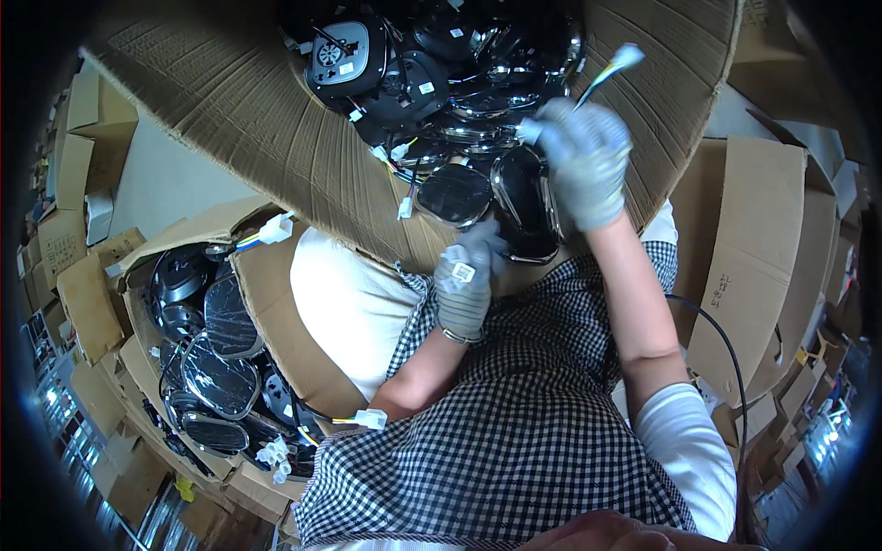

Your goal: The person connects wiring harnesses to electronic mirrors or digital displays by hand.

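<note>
Step in hand seems handling of glossy black unit (525, 204), inside big carton (294, 156). R hand (586, 161), blurred, is beside it – wired connector (627, 57) sticks up there; grip I cannot tell. L hand (469, 271) half-curled, hold unclear. Next move prob. needs steady grip, wires free.

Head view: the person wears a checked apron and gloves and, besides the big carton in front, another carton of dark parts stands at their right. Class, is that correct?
Not quite: the head view shows that other carton of dark parts at the person's left. The checked apron, gloves and big carton in front are correct.
</note>
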Available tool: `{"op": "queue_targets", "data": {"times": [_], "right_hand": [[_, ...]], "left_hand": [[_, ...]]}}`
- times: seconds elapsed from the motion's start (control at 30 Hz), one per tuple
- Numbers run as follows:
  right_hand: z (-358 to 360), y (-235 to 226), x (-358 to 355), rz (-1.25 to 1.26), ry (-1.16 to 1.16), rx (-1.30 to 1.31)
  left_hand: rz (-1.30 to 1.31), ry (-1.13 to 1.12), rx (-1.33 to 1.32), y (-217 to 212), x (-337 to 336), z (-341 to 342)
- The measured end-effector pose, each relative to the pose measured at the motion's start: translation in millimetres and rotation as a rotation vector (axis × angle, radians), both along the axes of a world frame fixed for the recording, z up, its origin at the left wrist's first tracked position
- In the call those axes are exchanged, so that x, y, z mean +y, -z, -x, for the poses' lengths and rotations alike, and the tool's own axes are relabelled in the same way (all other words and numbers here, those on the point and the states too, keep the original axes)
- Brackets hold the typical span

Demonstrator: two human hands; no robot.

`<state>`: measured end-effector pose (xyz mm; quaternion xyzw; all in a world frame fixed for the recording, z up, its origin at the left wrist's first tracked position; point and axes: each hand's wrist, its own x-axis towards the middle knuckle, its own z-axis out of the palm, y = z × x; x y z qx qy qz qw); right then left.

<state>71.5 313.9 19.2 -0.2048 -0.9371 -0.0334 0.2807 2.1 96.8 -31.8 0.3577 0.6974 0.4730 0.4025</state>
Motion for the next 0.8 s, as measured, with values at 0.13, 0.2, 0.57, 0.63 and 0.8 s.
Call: {"op": "queue_targets", "data": {"times": [0.13,0.2,0.57,0.63,0.8], "right_hand": [[-32,12,-75,0.21,-0.303,-0.394],[-56,40,-101,0.253,-0.427,-0.304],[-84,25,-124,1.072,-0.464,-0.197],[-92,18,-128,2.059,-0.08,0.344],[-75,51,-122,1.199,-0.273,0.117]], "left_hand": [[-0.126,-0.207,-0.154,-18,13,3],[-0.23,-0.199,-0.279,-5,7,-4],[-0.233,-0.126,-0.644,-8,4,0],[-0.175,-0.069,-0.526,-9,5,2],[-0.152,-0.047,-0.396,1,8,-5]]}}
